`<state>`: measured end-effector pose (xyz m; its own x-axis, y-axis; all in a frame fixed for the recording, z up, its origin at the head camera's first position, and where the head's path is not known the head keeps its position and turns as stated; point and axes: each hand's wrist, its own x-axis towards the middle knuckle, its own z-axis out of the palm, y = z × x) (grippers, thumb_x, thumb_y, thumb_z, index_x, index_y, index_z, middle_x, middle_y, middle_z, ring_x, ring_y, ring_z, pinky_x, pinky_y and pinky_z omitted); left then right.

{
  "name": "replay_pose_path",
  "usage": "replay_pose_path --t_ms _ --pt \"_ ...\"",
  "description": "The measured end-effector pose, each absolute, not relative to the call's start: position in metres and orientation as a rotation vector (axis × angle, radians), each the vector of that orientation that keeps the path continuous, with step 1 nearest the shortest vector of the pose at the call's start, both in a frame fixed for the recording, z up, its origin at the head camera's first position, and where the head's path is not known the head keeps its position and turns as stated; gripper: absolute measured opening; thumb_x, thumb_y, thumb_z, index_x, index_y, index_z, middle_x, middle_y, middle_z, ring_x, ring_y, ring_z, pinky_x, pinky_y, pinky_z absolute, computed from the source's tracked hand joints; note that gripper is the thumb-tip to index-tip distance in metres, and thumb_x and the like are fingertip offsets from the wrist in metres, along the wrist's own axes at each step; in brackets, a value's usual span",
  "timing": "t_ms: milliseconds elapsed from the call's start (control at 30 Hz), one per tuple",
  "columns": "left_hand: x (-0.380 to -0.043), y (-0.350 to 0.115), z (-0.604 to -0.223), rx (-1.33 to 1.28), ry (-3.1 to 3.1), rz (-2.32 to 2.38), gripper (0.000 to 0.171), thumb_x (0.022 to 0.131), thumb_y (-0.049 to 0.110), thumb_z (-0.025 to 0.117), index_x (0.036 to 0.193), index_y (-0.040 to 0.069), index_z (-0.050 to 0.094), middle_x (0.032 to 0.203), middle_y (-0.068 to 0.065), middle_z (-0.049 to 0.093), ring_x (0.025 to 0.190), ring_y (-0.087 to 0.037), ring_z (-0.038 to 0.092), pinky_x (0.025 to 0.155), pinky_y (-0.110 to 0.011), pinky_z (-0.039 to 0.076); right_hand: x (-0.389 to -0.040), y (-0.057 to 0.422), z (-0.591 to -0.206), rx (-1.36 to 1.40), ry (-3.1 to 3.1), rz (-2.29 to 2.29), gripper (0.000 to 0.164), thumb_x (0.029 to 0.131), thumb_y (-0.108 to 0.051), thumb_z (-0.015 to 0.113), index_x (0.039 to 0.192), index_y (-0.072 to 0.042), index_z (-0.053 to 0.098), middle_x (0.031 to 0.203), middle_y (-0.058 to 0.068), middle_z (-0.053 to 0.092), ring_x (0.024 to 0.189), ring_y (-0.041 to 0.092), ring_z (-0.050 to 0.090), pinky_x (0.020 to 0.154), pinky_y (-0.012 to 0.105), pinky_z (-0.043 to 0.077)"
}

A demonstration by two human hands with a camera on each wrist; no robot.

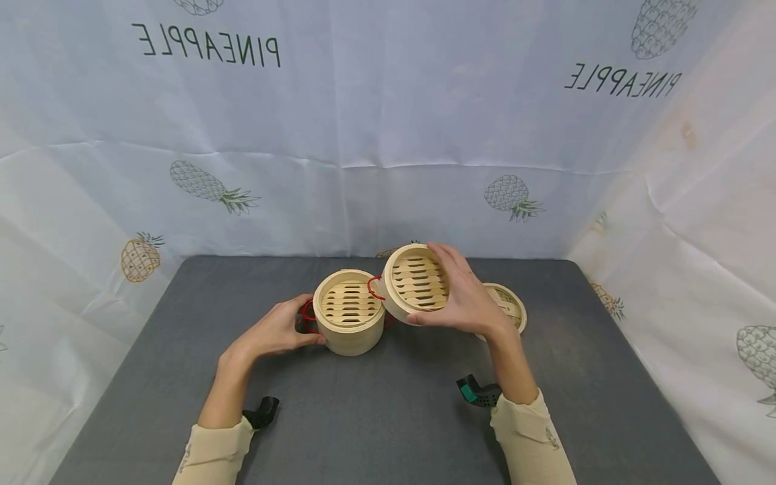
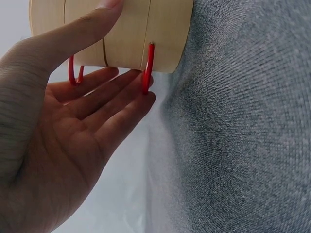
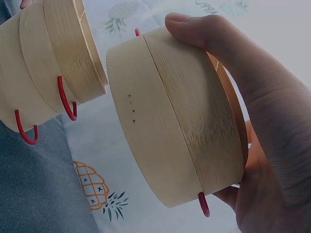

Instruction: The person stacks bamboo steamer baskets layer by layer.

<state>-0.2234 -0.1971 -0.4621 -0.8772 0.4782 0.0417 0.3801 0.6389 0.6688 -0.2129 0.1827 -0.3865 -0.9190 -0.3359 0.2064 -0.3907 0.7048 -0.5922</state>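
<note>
A left hand (image 1: 275, 330) holds a stack of bamboo steamer baskets (image 1: 349, 337) that stands upright on a dark grey table (image 1: 364, 417). Its grip is closed around the stack's left side: the thumb presses the near wall, and the fingers reach along the other side, by the red loops (image 2: 148, 68). The right wrist view shows 2 more red loops (image 3: 67, 98) on the stack, set at 2 different heights. The slatted floor of the top basket faces upward.

A right hand (image 1: 463, 303) has its grip clamped on another bamboo basket (image 3: 165, 116), thumb on the near edge and fingers at the far rim. This basket is held up above the table, just to the right of the stack, and tilted so that its left wall shows. A red loop (image 1: 376, 288) sticks out from that side. Whether its lower edge touches the stack, I cannot tell.

A woven lid (image 1: 514, 308) lies on the table beyond the right wrist, which partly hides it. Both arms wear cream sleeves (image 1: 530, 431) and 1 black wrist device (image 1: 265, 412) each. Behind the table hangs a pale cloth (image 1: 364, 101) printed with pineapples and mirrored lettering.
</note>
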Motion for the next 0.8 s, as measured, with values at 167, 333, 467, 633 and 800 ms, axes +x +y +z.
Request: replay_pose_path --t_ms 167,333,467,633,800 --pt "-0.224 -0.198 -0.462 0.712 2.713 1.056 0.080 0.085 0.029 0.094 0.147 -0.004 0.057 0.121 -0.012 0.076 0.108 -0.025 0.073 0.092 -0.043 0.061 -0.215 0.179 -0.384 0.615 -2.816 0.994 0.131 0.068 -0.058 0.097 0.173 -0.028 0.024 0.177 0.008 0.028 0.161 0.035 0.036 0.123 0.070 0.041" --pt "-0.223 -0.198 -0.462 0.719 2.716 1.060 0.079 0.084 0.027 0.095 0.146 -0.004 0.058 0.121 -0.012 0.077 0.109 -0.026 0.074 0.092 -0.043 0.061 -0.217 0.175 -0.383 0.663 -2.805 0.992 0.130 0.068 -0.057 0.097 0.173 -0.025 0.025 0.177 0.009 0.028 0.160 0.035 0.038 0.122 0.068 0.043" --pt "-0.223 -0.198 -0.462 0.717 2.719 1.057 0.079 0.084 0.027 0.095 0.147 -0.004 0.057 0.123 -0.014 0.077 0.110 -0.027 0.074 0.094 -0.046 0.061 -0.218 0.170 -0.382 0.699 -2.809 0.990 0.130 0.069 -0.057 0.096 0.173 -0.024 0.025 0.176 0.010 0.029 0.159 0.036 0.039 0.121 0.068 0.044" --pt "-0.224 -0.198 -0.463 0.711 2.721 1.052 0.079 0.084 0.028 0.095 0.146 -0.004 0.058 0.122 -0.013 0.077 0.109 -0.025 0.074 0.093 -0.045 0.062 -0.219 0.162 -0.382 0.730 -2.815 0.975 0.132 0.069 -0.060 0.096 0.174 -0.025 0.024 0.175 0.010 0.030 0.158 0.036 0.040 0.121 0.067 0.044" --pt "-0.224 -0.197 -0.463 0.713 2.733 1.050 0.078 0.083 0.029 0.096 0.145 -0.003 0.059 0.121 -0.013 0.077 0.108 -0.024 0.074 0.092 -0.043 0.061 -0.220 0.156 -0.382 0.754 -2.813 0.963 0.132 0.068 -0.060 0.095 0.174 -0.024 0.024 0.174 0.010 0.031 0.158 0.038 0.040 0.121 0.068 0.044"
